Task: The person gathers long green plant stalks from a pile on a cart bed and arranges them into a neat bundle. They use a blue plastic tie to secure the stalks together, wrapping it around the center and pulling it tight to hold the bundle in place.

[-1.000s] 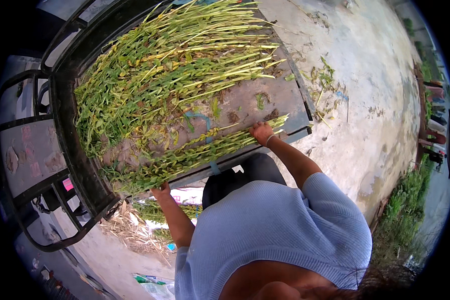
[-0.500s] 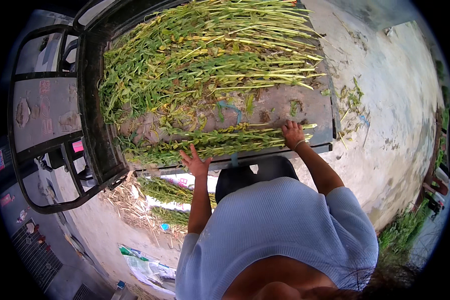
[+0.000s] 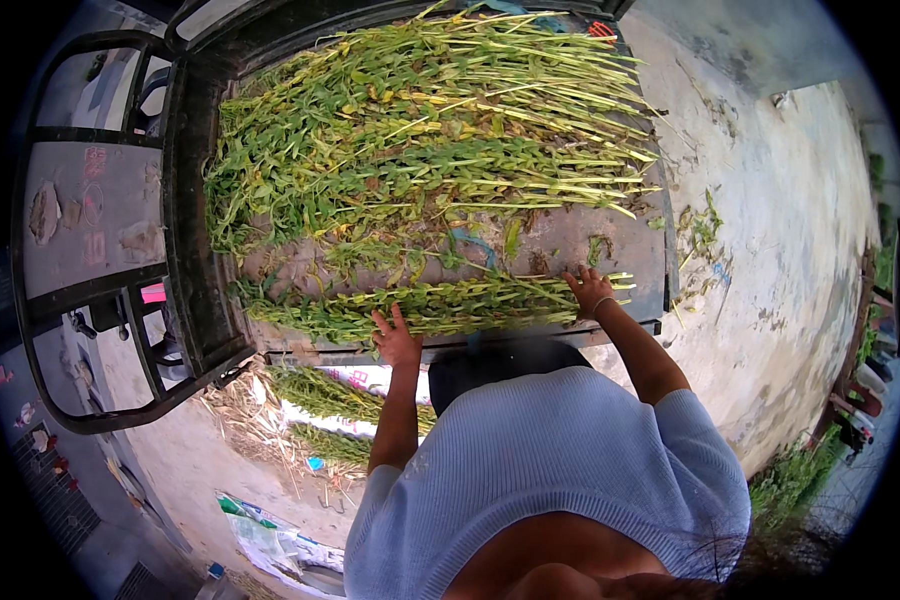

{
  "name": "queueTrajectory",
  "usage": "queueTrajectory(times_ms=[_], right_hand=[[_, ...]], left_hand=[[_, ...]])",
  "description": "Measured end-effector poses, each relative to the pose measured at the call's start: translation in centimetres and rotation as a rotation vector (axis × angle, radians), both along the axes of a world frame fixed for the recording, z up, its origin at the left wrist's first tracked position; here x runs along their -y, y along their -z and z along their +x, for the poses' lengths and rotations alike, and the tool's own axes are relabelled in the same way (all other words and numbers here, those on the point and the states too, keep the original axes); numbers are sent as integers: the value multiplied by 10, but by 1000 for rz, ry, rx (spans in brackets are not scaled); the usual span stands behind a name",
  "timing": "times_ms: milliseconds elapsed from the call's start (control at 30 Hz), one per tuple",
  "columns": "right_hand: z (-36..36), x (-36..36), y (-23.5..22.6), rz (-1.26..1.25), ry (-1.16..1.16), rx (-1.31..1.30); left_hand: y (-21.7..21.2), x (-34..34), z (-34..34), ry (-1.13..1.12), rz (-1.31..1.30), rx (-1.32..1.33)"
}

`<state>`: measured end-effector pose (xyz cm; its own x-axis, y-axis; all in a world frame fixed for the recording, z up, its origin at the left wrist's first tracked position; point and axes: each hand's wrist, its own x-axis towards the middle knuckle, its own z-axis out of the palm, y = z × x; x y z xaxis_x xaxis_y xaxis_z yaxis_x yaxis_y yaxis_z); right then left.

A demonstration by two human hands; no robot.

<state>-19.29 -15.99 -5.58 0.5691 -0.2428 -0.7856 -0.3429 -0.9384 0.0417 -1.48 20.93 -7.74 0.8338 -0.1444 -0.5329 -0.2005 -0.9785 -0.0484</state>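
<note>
Along the near edge of a dark cargo bed [image 3: 620,228] lies a narrow row of green pod-bearing stalks [image 3: 490,300], their pale cut ends to the right. My left hand [image 3: 398,342] rests at the near side of this row, fingers spread and pointing away from me. Over the cut ends, my right hand [image 3: 592,291] lies with its fingers apart, touching the stalks. Neither hand is closed round them. Farther back, a wide layer of similar stalks [image 3: 420,130] covers the bed, leafy tops to the left.
A black metal frame [image 3: 95,425] and the bed's raised wall [image 3: 195,220] stand at the left. Below the bed, more green stalks [image 3: 320,395] lie beside dry straw [image 3: 245,410]. Concrete ground [image 3: 770,260] with scattered leaves stretches to the right. A blue strip [image 3: 475,243] lies on the bed.
The view has shifted, so the bed sits lower in the picture. My left fingers are less widely spread, and the near row looks more evenly gathered. My right hand stays at the cut ends.
</note>
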Motion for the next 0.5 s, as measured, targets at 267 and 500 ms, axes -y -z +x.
queueTrajectory(times_ms=[267,500], right_hand=[[115,20,-30,113,-236,-156],[301,61,-43,-34,-174,805]], left_hand=[[-13,0,-6,-194,-122,-51],[-13,5,-18,-230,-184,64]])
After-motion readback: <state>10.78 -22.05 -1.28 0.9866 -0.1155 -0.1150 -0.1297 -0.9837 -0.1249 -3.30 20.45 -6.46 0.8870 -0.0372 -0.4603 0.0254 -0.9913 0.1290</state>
